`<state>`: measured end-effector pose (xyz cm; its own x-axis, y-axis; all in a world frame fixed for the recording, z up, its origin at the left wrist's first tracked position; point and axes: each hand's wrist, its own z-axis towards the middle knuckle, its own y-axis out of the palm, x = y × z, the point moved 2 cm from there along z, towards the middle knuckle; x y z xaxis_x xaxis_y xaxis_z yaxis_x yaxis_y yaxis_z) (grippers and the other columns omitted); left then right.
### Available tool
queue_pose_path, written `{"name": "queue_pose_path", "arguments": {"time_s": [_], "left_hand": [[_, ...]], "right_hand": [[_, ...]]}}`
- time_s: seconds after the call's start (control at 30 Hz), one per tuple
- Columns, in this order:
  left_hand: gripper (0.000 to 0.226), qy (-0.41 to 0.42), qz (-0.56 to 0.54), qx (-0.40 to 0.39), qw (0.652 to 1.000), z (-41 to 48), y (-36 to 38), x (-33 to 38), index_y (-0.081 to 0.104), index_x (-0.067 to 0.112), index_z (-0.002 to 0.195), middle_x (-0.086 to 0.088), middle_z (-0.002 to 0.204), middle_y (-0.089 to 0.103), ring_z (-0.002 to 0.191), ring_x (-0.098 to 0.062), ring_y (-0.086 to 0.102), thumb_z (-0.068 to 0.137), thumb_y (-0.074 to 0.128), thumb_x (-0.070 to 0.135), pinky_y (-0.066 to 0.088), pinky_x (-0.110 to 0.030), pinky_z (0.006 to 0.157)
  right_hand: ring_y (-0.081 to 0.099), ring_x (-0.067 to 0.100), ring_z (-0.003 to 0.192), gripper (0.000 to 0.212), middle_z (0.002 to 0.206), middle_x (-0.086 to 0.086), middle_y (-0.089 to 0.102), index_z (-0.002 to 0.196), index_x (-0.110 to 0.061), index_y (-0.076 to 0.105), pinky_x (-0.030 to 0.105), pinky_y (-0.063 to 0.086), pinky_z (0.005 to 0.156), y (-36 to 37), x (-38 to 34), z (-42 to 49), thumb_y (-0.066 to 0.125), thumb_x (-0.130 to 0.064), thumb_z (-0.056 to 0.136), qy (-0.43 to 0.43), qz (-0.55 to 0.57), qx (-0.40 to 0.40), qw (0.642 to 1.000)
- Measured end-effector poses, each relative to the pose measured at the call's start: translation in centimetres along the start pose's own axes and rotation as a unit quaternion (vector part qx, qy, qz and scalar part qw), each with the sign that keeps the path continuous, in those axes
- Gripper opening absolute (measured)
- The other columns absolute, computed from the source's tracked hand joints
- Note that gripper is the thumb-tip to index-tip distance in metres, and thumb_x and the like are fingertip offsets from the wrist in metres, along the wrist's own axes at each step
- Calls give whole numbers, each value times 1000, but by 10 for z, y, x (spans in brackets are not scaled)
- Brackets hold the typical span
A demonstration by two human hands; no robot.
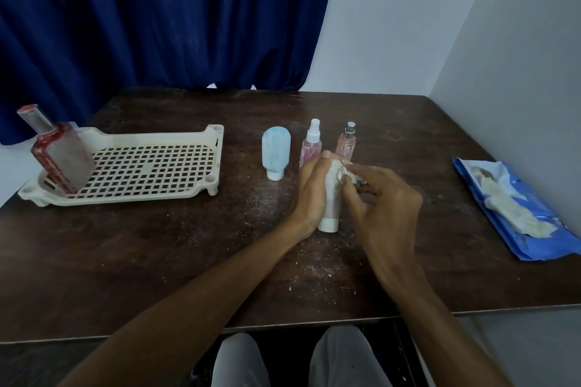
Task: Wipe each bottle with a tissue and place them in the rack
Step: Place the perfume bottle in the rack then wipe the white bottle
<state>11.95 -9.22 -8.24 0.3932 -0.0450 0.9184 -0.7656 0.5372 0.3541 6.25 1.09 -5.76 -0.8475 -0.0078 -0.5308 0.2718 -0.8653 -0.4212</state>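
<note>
Forearms [188, 308] stretch over the table [157, 245] to a white bottle [330, 198].
Left hand [309, 188] grips it upright; right hand [383, 201] pinches a tissue [344, 171] against its upper end.

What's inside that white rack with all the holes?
One red bottle leans at the left end of the rack. It covers the rack floor beneath it, so that part is hidden.

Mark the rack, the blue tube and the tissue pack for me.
rack [157, 138]: head view, far rim.
blue tube [273, 149]: head view, middle of its body.
tissue pack [550, 245]: head view, blue wrapper at its near end.
</note>
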Motion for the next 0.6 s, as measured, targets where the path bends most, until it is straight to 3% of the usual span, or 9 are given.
{"name": "queue_pose_path", "arguments": {"time_s": [0.17, 0.33, 0.43, 0.6], "left_hand": [[32, 2, -9, 4, 1000, 0, -1, -2, 58, -5, 94, -11, 79, 61, 67, -5, 62, 107, 35, 12, 51, -16, 66], [33, 11, -5, -19, 1000, 1, -1, -3, 58, -3, 93, -12, 79, 60, 70, -10, 60, 101, 42, 25, 50, -19, 67], [31, 7, -9, -20, 1000, 1, 0, -4, 57, 0, 86, -9, 78, 59, 68, -6, 59, 104, 40, 20, 49, -17, 66], [37, 16, 17, -30, 999, 3, -3, -4, 61, -3, 91, -7, 76, 63, 69, -5, 62, 108, 33, 13, 50, -17, 69]], "right_hand": [[67, 9, 78, 18, 95, 4, 72, 103, -9, 77, 16, 53, 71, 3, -7, 8, 75, -6, 85, -6, 2, -11, 1000], [67, 9, 77, 18, 96, 5, 73, 103, -9, 77, 24, 57, 69, -1, -2, 5, 76, -7, 85, -4, 3, -11, 1000], [67, 7, 78, 19, 95, 4, 73, 104, -9, 76, 19, 56, 70, 0, -6, 9, 75, -6, 85, -5, 9, 1, 1000], [68, 10, 79, 22, 97, 7, 73, 104, -6, 76, 7, 49, 74, 4, -8, -1, 78, -5, 82, -23, -14, -17, 999]]}}
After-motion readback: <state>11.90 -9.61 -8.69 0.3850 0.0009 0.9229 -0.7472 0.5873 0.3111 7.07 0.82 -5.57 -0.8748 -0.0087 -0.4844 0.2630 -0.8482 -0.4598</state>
